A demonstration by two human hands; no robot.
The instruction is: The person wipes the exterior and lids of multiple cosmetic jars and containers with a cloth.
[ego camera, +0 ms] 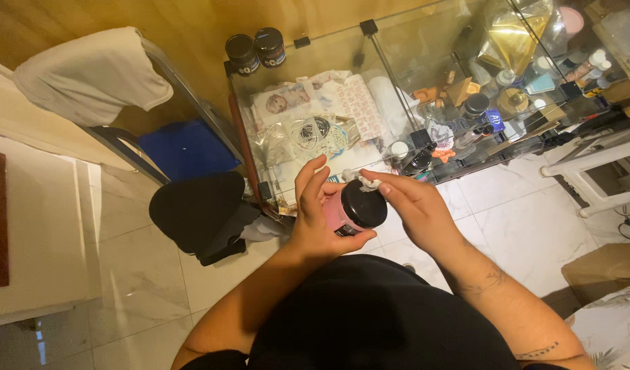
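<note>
The left hand (320,214) is wrapping its fingers and thumb tight around a pink jar (350,211), holding it up in front of the body, above the white floor (507,226). The black lid (364,203) is sitting on top of the jar, and it looks shut, so the jar seems not opened yet. The right hand (414,209) is touching the far edge of the lid with its fingertips, and it is pinching a small white wad (367,182) there, maybe a bit of paper or cotton; I cannot tell which. The fingers of that hand are bent in close, not spread out. It looks like the lid is being wiped or turned, but the picture does not show which one. Just past the hands, a glass shelf (308,65) is standing against the wooden wall, full of small bottles, bags and papers. Two dark jars (255,49) are resting on its far left corner. To the left, a black stool (200,211) is standing on the floor, and beyond it a chair with a white cloth (89,72) draped over it.
</note>
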